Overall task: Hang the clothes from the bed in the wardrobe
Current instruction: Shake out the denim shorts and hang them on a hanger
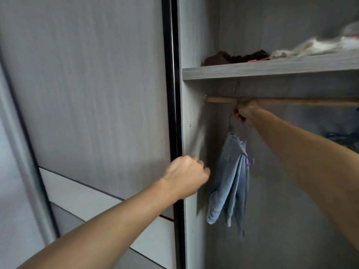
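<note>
Inside the open wardrobe, a pair of light blue jeans (231, 183) hangs from a thin wire hanger (231, 121). My right hand (245, 113) grips the top of that hanger just under the wooden rail (291, 101). The hanger's hook reaches up past the rail; whether it sits on the rail is hidden by my hand. My left hand (186, 175) is lower, at the wardrobe's left side panel (191, 142), with its fingers curled around the panel's front edge.
A grey sliding door (87, 94) with a black edge fills the left. Above the rail, a shelf (272, 70) carries dark and pale folded clothes. Blue wire hangers (347, 138) show at the far right of the rail.
</note>
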A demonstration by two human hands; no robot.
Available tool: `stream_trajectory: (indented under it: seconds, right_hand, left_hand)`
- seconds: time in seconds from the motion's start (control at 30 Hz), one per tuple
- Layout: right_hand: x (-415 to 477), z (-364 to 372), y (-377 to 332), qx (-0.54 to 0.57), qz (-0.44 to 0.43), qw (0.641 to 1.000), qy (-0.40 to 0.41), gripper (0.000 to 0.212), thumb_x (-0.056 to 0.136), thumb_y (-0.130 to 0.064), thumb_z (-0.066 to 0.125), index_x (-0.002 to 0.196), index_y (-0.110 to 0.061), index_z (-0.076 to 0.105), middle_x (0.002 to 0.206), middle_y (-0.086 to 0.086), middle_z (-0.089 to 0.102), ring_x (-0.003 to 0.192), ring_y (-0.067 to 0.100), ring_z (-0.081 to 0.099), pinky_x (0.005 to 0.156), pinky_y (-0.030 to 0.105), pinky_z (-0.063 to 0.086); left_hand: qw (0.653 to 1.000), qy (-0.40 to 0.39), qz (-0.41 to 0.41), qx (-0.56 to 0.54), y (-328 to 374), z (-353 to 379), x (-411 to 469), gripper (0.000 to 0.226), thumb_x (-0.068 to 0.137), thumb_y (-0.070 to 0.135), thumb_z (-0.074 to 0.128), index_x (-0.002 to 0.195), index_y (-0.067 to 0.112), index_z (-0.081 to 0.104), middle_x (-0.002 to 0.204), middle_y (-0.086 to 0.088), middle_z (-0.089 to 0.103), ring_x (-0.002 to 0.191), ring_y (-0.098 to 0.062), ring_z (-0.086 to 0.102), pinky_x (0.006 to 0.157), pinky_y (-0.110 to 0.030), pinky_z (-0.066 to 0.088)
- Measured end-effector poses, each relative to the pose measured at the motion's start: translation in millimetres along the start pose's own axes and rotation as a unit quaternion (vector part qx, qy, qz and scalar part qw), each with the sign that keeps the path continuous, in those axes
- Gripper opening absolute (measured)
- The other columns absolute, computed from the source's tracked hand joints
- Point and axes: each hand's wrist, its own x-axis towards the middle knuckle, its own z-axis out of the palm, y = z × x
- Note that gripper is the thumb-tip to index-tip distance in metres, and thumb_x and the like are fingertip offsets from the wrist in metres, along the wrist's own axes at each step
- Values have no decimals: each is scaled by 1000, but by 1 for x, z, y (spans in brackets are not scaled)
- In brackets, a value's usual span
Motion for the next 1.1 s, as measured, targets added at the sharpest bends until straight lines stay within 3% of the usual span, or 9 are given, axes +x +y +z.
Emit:
stream_trajectory:
  seconds: [0.1,0.2,0.37,0.47,0.6,0.67,0.8,0.97,1.1]
  right_hand:
    - [7,21,1,-25,23,999,-16,36,100,-5,43,65,-8,47,31,2,49,21,4,38,26,11,24]
    - [1,44,12,-61,49,996,-51,40,100,-8,43,61,-6,50,29,-1,47,21,4,37,28,12,23]
    - [-12,52,28,-37,50,996,-63,37,93,-18,56,57,-10,63,70,15,61,51,19,52,47,23,38]
    - [-32,32,30,0,66,997,-32,35,99,-32,49,74,-9,55,49,5,60,33,10,55,35,14,39]
    - [-50,-21,42,-131,30,990,32,25,97,-29,55,86,-7,60,74,10,65,52,15,60,49,23,47]
    - [-62,-59,49,-186,21,980,68,22,94,-26,61,92,-4,63,82,12,66,59,18,61,49,23,49]
    - [-87,-134,62,-406,-9,901,156,22,88,-35,65,88,-14,72,90,11,72,82,29,67,75,38,58]
    - [-119,-205,89,-543,-7,807,232,31,87,-41,53,101,-19,70,105,13,70,96,36,65,77,35,51]
    - [-135,-234,109,-610,-38,766,201,36,85,-46,61,107,-18,64,111,10,65,102,34,63,77,36,49]
  left_hand:
    - [998,65,20,-3,-4,13,-2,8,59,11,58,61,17,62,56,-2,59,48,-22,55,43,-23,35]
    - [996,89,20,4,-3,18,-3,18,62,14,47,63,22,62,59,1,60,51,-19,56,47,-23,37]
    - [993,114,23,-1,-5,23,-2,19,62,13,46,62,23,63,58,1,60,53,-18,56,49,-24,37]
    - [993,113,17,-33,-4,20,-3,13,58,14,52,60,20,63,56,1,60,52,-18,56,47,-22,34]
    - [987,113,-1,-115,3,17,10,16,57,23,76,66,19,63,59,-2,61,54,-25,60,46,-26,25]
    - [981,114,-1,-158,14,10,22,14,71,28,71,78,18,63,72,-4,66,68,-28,66,50,-29,29]
    - [967,122,2,-222,44,-3,57,23,93,33,46,101,16,58,104,-9,66,102,-32,62,71,-35,44]
    - [965,112,10,-237,82,-17,99,27,94,35,45,105,14,59,109,-10,66,106,-32,61,80,-36,46]
    - [967,96,6,-237,107,-27,133,28,95,34,44,107,15,60,112,-12,65,106,-34,61,78,-36,45]
